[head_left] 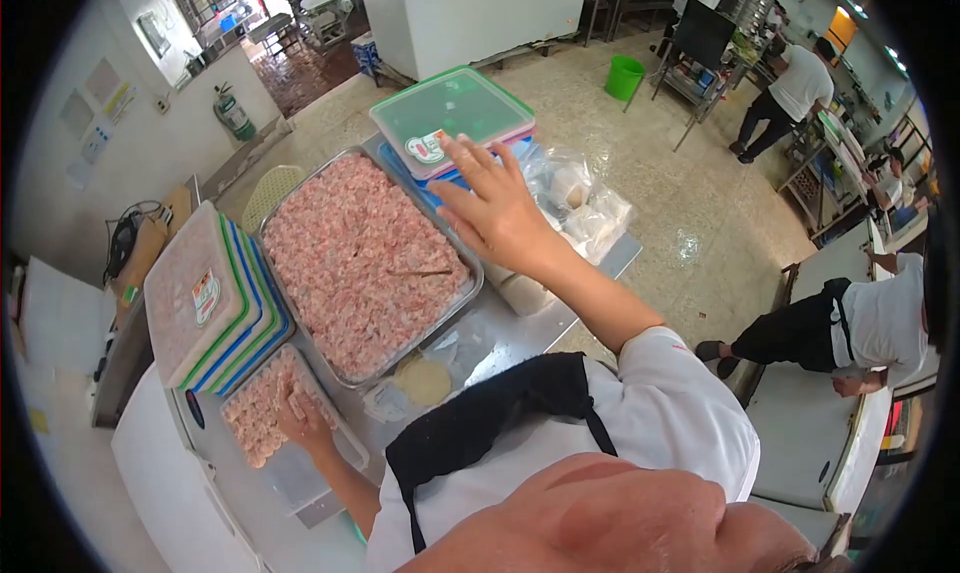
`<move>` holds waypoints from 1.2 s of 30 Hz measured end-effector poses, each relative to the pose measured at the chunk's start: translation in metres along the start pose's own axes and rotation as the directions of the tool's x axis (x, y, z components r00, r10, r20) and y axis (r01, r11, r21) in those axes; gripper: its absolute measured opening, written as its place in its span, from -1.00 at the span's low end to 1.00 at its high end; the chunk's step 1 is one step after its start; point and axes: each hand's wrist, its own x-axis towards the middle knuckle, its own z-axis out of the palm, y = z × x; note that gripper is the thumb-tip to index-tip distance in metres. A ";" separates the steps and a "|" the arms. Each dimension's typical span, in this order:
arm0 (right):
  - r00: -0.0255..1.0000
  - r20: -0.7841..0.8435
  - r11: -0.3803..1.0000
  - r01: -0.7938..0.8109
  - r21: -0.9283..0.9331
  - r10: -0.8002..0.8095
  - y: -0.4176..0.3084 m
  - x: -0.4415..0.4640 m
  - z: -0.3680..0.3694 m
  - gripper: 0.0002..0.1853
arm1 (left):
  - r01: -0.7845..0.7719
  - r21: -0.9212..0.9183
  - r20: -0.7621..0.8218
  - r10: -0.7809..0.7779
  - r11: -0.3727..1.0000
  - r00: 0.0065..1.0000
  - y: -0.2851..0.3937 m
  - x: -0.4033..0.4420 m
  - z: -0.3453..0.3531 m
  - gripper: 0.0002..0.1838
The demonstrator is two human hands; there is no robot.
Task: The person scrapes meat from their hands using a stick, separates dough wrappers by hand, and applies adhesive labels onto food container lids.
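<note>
My left hand point(305, 416) reaches into a shallow clear tray point(352, 443) at lower left, fingers bent down among rows of small pinkish dumplings point(255, 413). Whatever lies between those fingertips is hidden. My right hand point(490, 203) is raised with its fingers spread and nothing in it, over the far right edge of the big metal pan. Ground meat mixture point(350, 258) fills that pan point(470, 285), and a thin stick-like tool point(420, 272) lies in the meat. Close to my body, a stack of round pale wrappers point(422, 381) rests by clear plastic.
Stacked lidded containers point(195, 303) stand left of the pan. A green-lidded container point(455, 118) and plastic bags with pale contents point(585, 208) are beyond it, on the metal table point(510, 343). Other people point(880, 318) are at right; a green bucket point(625, 77) stands on the floor.
</note>
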 end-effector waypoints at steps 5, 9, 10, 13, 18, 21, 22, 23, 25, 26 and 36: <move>0.980 0.019 0.948 0.187 0.259 -0.198 -0.049 -0.010 0.016 -0.68 | 0.038 -0.042 -0.145 -0.044 0.998 0.988 0.003 -0.021 0.010 -0.66; 0.920 0.105 0.888 0.329 0.323 -0.379 -0.055 -0.026 0.048 -0.74 | 0.061 -0.229 0.013 -0.060 0.972 0.998 0.028 -0.035 0.028 -0.74; 0.921 0.132 0.902 0.319 0.291 -0.368 -0.050 -0.029 0.055 -0.76 | -0.007 -0.115 0.061 0.014 0.993 0.998 0.043 -0.033 0.026 -0.76; 0.938 0.217 0.935 0.202 0.291 -0.270 -0.014 -0.024 0.059 -0.77 | -0.004 -0.260 0.102 0.031 0.966 0.994 0.059 -0.055 0.041 -0.80; 0.937 0.312 0.942 0.051 0.332 -0.160 0.024 -0.058 0.062 -0.83 | 0.051 -0.219 0.218 -0.002 0.974 0.976 0.081 -0.091 0.072 -0.78; 0.933 0.318 0.907 0.023 0.421 -0.171 0.018 -0.073 0.058 -0.79 | 0.120 -0.206 0.328 -0.047 0.971 0.943 0.090 -0.104 0.092 -0.79; 0.906 0.377 0.893 0.001 0.451 -0.191 0.016 -0.079 0.058 -0.77 | 0.136 -0.204 0.359 -0.055 0.970 0.932 0.094 -0.105 0.097 -0.79; 0.876 0.431 0.877 -0.019 0.479 -0.216 0.014 -0.088 0.057 -0.75 | 0.151 -0.169 0.359 -0.082 0.974 0.930 0.097 -0.104 0.101 -0.78; 0.816 0.492 0.827 -0.031 0.562 -0.304 0.005 -0.106 0.057 -0.69 | 0.181 -0.098 0.355 -0.136 0.979 0.925 0.101 -0.100 0.105 -0.78; 0.788 0.497 0.787 -0.025 0.617 -0.365 0.000 -0.116 0.057 -0.67 | 0.216 -0.020 0.386 -0.192 0.976 0.902 0.097 -0.101 0.108 -0.76; 0.652 0.527 0.624 -0.105 0.774 -0.544 -0.032 -0.196 0.140 -0.77 | 0.262 0.313 0.420 -0.380 0.913 0.824 0.092 -0.118 0.122 -0.39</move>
